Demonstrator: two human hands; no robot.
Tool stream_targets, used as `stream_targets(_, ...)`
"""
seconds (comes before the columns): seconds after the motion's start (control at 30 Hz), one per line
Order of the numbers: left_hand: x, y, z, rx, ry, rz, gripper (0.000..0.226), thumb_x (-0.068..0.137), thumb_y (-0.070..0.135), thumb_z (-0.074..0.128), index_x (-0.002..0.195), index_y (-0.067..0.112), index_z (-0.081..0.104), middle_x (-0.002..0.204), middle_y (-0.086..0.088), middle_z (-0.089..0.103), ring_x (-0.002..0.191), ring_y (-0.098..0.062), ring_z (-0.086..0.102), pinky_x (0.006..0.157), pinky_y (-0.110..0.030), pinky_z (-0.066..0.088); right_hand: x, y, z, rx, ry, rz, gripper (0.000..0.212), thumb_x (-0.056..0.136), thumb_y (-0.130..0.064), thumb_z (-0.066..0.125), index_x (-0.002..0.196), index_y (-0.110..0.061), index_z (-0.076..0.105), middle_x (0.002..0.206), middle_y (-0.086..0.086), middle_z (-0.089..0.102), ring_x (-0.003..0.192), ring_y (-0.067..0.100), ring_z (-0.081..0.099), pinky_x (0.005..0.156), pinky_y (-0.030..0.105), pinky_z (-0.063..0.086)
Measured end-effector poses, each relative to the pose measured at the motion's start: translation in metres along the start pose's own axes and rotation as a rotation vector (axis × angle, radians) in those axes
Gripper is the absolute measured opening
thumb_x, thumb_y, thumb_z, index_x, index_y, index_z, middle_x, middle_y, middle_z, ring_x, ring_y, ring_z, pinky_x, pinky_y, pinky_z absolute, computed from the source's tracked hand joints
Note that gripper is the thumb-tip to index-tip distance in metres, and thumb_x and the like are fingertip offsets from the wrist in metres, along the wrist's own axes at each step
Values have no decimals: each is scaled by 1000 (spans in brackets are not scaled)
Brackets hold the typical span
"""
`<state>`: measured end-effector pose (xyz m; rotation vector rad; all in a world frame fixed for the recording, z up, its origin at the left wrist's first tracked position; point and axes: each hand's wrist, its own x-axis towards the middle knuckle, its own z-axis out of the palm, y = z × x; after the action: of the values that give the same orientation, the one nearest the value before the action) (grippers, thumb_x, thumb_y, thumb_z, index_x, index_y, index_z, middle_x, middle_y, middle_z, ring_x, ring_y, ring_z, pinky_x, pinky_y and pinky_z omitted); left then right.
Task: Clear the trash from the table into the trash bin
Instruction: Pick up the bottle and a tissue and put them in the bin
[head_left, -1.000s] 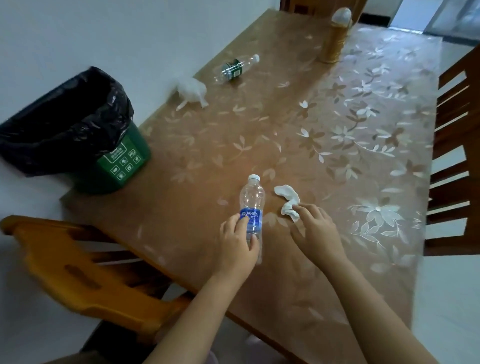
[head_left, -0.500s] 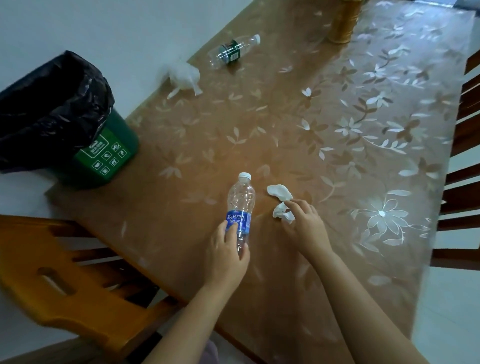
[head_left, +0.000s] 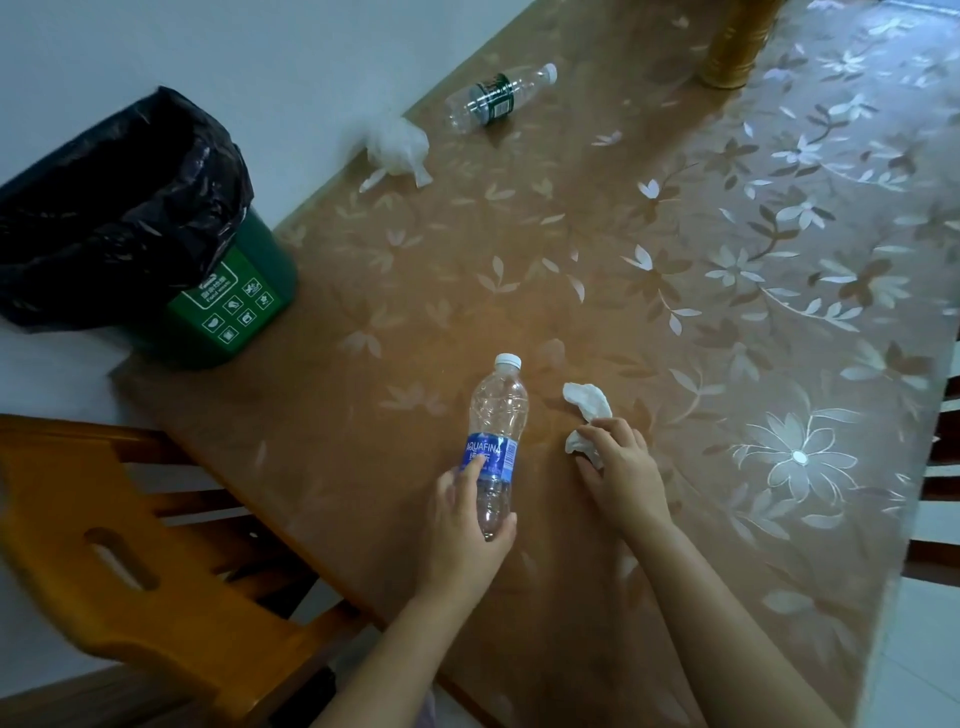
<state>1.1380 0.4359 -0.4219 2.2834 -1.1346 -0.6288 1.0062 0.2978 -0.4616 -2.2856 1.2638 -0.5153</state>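
I see my left hand (head_left: 470, 525) wrapped around the lower half of a clear plastic water bottle with a blue label and white cap (head_left: 496, 434), fingers clenched on it, the index finger lying across the label and the cap pointing away from my palm. Just to the right, my right hand (head_left: 621, 475) pinches a crumpled white paper tissue (head_left: 584, 415); its loose end spreads on the table just beyond my fingertips. Both hands are over a brown wooden table with a glossy flower-patterned cover (head_left: 727, 322). Left of my left hand, below the table's edge, stands an orange-brown wooden chair (head_left: 156, 587).

Further out and left of my fingers, at the table's corner by the wall, sits a green plastic trash bin lined with a black bag (head_left: 171, 249), well apart from both hands. Beyond that, 2 more pieces lie on the table near the wall: a crumpled clear plastic bag (head_left: 397, 148) and, past it, a clear plastic bottle with a dark green label (head_left: 498, 96) on its side. Farthest, a golden ribbed cylinder (head_left: 735, 47) stands upright.
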Motion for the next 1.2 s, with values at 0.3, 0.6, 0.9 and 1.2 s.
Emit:
stream_targets(0.3, -4, -6, -6, -146, -10, -43, 75, 73, 24, 72, 136, 24, 31, 125, -6, 41, 107, -12, 41, 86, -19, 36, -9, -8, 4, 157, 35, 96, 17, 73, 7, 65, 89, 0, 64, 89, 6, 49, 77, 26, 55, 64, 28, 41)
stream_targets(0.6, -16, -8, -22, -339, 87, -136, 69, 71, 16, 73, 131, 24, 39, 112, -2, 46, 91, -7, 51, 66, 5, 33, -17, -24, 12, 229, 64, 162, 7, 77, 6, 63, 73, 1, 61, 72, -6, 41, 59, 7, 45, 55, 13, 32)
stream_targets(0.9, -19, -7, -58, -430, 162, -92, 67, 72, 9, 72, 129, 25, 40, 114, -3, 47, 86, 13, 52, 62, 4, 36, -8, -61, 8, 347, 146, 159, 12, 74, 6, 66, 71, -5, 62, 74, 3, 48, 63, 16, 53, 59, 13, 36)
stream_targets(1.2, -16, -9, -121, -499, 245, -36, 65, 76, 17, 70, 127, 37, 36, 119, 7, 49, 94, 19, 49, 71, -3, 42, 28, -128, -15, 381, 206, -51, 13, 72, 7, 67, 72, -5, 62, 75, 7, 55, 66, 15, 54, 63, 9, 39)
